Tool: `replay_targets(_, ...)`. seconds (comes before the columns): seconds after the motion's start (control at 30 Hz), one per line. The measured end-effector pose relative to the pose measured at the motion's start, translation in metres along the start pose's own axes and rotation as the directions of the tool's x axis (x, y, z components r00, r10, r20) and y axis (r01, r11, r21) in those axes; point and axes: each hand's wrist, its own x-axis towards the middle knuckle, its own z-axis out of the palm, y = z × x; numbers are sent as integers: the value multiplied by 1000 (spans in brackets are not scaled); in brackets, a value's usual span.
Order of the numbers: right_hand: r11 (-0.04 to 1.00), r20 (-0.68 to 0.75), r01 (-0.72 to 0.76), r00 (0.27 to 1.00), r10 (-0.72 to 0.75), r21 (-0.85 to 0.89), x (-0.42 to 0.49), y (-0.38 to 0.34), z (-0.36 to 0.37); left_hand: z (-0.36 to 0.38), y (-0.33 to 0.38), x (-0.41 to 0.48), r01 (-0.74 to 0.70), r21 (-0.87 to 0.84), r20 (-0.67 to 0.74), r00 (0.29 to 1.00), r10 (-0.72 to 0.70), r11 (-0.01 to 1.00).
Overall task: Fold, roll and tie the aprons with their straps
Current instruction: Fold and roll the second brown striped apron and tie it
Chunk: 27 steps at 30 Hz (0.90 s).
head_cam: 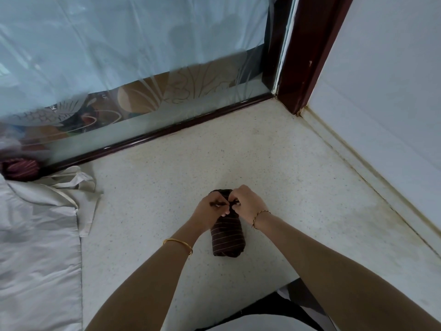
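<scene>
One rolled dark striped apron [226, 237] lies on the speckled bench [262, 163], its far end under two hands. The left hand [210, 211] and the right hand [247, 201] each pinch a dark strap [216, 203] end with curled fingers, meeting over the roll's top. Each wrist wears one gold bracelet [179, 242], two in all. Well left of the roll lies one pale cloth [35, 235] with loose straps. Beyond it, a second striped roll [20, 168] sits against the glass panel [119, 56].
</scene>
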Motion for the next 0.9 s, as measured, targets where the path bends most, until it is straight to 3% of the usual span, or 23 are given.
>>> replay_targets(0.23,999,-18,-25,1000,24,-47,-7,2,-3,-3,2,-2,69,-79,-38,997,-72,995)
replay_targets(0.57,993,262,78,960,-99,91,-12,6,-7,-7,2,5,164,-188,-5,986,-168,968)
replay_targets(0.77,960,175,-77,984,30,269,-12,11,0,-9,2,7,169,-198,73,985,-158,966)
replay_targets(0.9,945,74,-59,997,37,320,-8,9,-2,-8,6,7,179,-155,107,981,-164,972)
